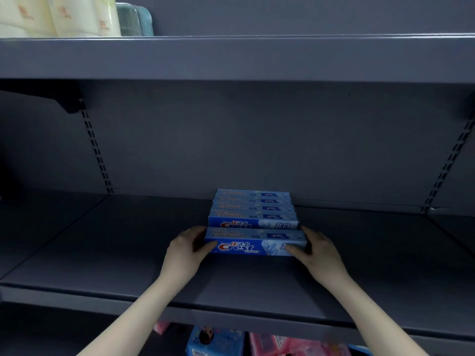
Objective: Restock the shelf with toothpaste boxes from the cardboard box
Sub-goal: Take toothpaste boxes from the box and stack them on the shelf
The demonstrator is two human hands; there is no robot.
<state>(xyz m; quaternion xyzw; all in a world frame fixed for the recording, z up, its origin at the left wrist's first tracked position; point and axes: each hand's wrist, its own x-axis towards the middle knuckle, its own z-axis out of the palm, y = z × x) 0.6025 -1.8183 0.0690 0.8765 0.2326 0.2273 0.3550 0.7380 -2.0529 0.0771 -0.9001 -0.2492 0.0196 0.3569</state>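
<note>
While both hands [189, 246] [317, 249] gripped the front toothpaste box [255, 242] by its ends, sliding it back against the row [253, 209] seemingly came next

On the middle shelf [102, 253], a row of toothpaste boxes [253, 209] runs from the back wall forward. The front toothpaste box [254, 242] lies just before that row, the left hand [185, 249] at its left end, the right hand [318, 250] at its right. Packages [59, 16] sit on the upper shelf [231, 57], at its left. More packets [216, 340] lie below the middle shelf.
</note>
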